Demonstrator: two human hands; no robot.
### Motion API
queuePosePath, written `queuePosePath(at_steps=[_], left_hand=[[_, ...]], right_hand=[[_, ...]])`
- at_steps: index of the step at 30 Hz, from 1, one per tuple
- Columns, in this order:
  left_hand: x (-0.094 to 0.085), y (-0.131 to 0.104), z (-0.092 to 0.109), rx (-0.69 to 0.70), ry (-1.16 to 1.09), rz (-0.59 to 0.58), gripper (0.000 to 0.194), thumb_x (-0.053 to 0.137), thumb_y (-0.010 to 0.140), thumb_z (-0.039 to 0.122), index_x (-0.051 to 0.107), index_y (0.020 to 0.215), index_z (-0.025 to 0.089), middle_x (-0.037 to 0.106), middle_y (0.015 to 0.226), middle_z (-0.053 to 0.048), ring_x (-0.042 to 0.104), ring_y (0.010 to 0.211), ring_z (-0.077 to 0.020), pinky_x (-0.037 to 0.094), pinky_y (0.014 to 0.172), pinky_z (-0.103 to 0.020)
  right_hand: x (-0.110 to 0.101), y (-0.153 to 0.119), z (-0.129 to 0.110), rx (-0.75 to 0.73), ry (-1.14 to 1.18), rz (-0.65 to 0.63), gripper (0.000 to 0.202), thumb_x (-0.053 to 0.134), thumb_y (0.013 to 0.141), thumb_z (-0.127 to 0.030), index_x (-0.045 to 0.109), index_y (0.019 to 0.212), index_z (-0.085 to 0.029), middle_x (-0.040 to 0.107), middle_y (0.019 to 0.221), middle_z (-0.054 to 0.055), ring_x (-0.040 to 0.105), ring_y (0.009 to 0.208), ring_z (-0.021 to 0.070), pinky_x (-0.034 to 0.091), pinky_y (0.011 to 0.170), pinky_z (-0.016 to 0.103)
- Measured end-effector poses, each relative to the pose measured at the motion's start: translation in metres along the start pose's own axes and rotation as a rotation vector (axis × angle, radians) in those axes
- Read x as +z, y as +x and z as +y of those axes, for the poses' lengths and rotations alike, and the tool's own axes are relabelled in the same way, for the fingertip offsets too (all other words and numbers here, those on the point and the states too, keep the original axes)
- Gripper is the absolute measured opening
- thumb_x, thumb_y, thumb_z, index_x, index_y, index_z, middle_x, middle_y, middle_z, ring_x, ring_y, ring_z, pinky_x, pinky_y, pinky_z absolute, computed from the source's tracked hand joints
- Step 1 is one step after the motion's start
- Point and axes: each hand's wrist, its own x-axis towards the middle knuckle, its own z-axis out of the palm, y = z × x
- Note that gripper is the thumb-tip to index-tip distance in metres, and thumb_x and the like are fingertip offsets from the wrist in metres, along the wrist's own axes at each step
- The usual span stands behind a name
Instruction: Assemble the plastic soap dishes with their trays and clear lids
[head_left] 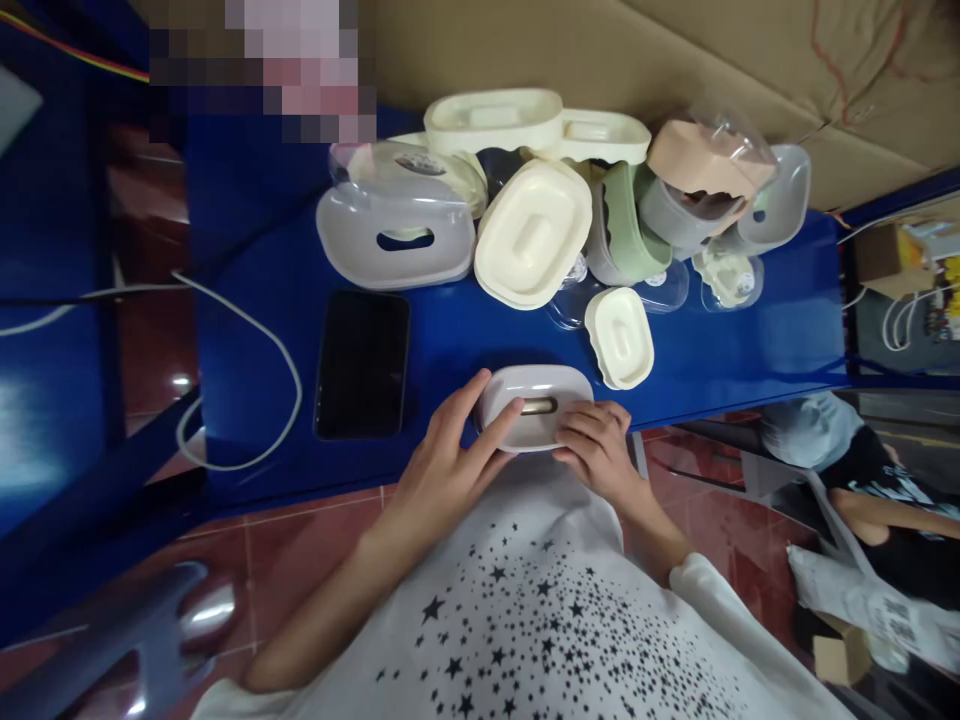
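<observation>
A small pale grey oval plastic box (508, 432), with a slot in its upper face, is at the table's front edge, just in front of my body. My left hand (454, 440) grips its left end, with one finger along the far left rim and another lying over the top by the slot. On the right end, my right hand (600, 445) has its fingers curled over the edge. The box's underside is hidden. Closest to my right hand is a small cream scalloped tray (621, 340) with a raised middle.
A black phone (363, 365) lies left on the blue table (450, 335), beside a white cable (292, 370). Behind are a large grey slotted lid (352, 240), a cream tray (532, 235), green and peach containers (637, 230), and clear covers. At right sits another person (870, 490).
</observation>
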Motion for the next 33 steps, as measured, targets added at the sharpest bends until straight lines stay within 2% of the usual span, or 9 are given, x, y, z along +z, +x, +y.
queuePosePath(at_steps=[3,8,15,22,27,29,30,31,33], left_hand=[[-0.004,0.001,0.000,0.048,0.107,-0.050,0.067,0.073,0.101,0.022,0.047,0.163,0.022,0.048,0.169,-0.020,0.052,0.153,-0.0387,0.053,0.123,-0.059],[-0.006,-0.001,0.000,0.095,0.167,-0.072,0.064,0.074,0.101,0.022,0.051,0.160,0.016,0.050,0.168,-0.020,0.049,0.157,-0.0366,0.051,0.126,-0.054],[-0.008,-0.002,0.003,0.091,0.182,-0.081,0.060,0.075,0.099,0.015,0.058,0.156,0.020,0.041,0.175,-0.018,0.044,0.160,-0.0386,0.051,0.126,-0.057],[-0.005,-0.001,0.002,0.090,0.159,-0.102,0.054,0.073,0.098,0.010,0.060,0.149,0.018,0.021,0.182,-0.018,0.032,0.166,-0.0415,0.051,0.125,-0.057],[-0.004,-0.003,-0.002,0.125,0.219,-0.081,0.061,0.078,0.096,0.014,0.057,0.153,0.019,0.028,0.180,-0.021,0.039,0.163,-0.0405,0.051,0.125,-0.058],[-0.003,-0.003,-0.003,0.139,0.245,-0.080,0.063,0.080,0.096,0.018,0.056,0.155,0.020,0.033,0.178,-0.021,0.042,0.161,-0.0403,0.052,0.125,-0.058],[-0.002,-0.003,-0.003,0.136,0.249,-0.083,0.063,0.080,0.096,0.020,0.056,0.155,0.021,0.034,0.177,-0.021,0.043,0.161,-0.0400,0.052,0.124,-0.059],[-0.001,-0.003,-0.002,0.125,0.245,-0.087,0.063,0.079,0.097,0.021,0.056,0.155,0.023,0.036,0.177,-0.020,0.044,0.160,-0.0396,0.052,0.124,-0.059],[0.001,-0.003,-0.001,0.100,0.219,-0.085,0.061,0.078,0.098,0.022,0.056,0.154,0.025,0.038,0.177,-0.018,0.045,0.160,-0.0391,0.052,0.124,-0.060]], right_hand=[[-0.001,0.000,-0.003,-0.017,-0.011,-0.040,0.024,0.072,0.105,-0.027,0.064,0.126,-0.032,0.080,0.119,0.001,0.073,0.124,0.0244,0.049,0.115,0.047],[-0.003,0.005,-0.001,-0.033,-0.024,-0.054,0.043,0.078,0.098,-0.019,0.063,0.132,-0.039,0.082,0.124,-0.005,0.076,0.123,0.0236,0.052,0.119,0.048],[-0.007,0.017,0.002,-0.109,-0.030,-0.035,0.031,0.079,0.097,-0.014,0.067,0.118,-0.034,0.082,0.126,-0.003,0.077,0.121,0.0216,0.053,0.118,0.045],[-0.004,0.021,0.013,-0.193,-0.014,-0.047,0.033,0.082,0.096,-0.018,0.068,0.120,-0.035,0.082,0.128,-0.004,0.077,0.122,0.0215,0.049,0.118,0.046],[-0.003,0.020,0.019,-0.255,-0.032,-0.056,0.023,0.077,0.099,-0.016,0.070,0.112,-0.033,0.081,0.130,-0.005,0.076,0.122,0.0198,0.047,0.118,0.044],[-0.004,0.021,0.024,-0.273,-0.028,-0.106,0.017,0.076,0.102,-0.022,0.070,0.113,-0.034,0.080,0.132,-0.005,0.075,0.125,0.0182,0.050,0.117,0.041],[-0.004,0.022,0.028,-0.273,0.000,-0.134,0.015,0.075,0.103,-0.030,0.070,0.117,-0.034,0.079,0.134,-0.003,0.074,0.127,0.0188,0.052,0.116,0.041],[-0.005,0.024,0.032,-0.260,0.040,-0.153,0.020,0.072,0.105,-0.041,0.070,0.123,-0.034,0.078,0.137,-0.001,0.072,0.131,0.0203,0.053,0.116,0.042],[-0.008,0.027,0.041,-0.177,0.096,-0.157,0.043,0.056,0.110,-0.060,0.065,0.141,-0.032,0.075,0.144,0.004,0.067,0.140,0.0246,0.052,0.119,0.047]])
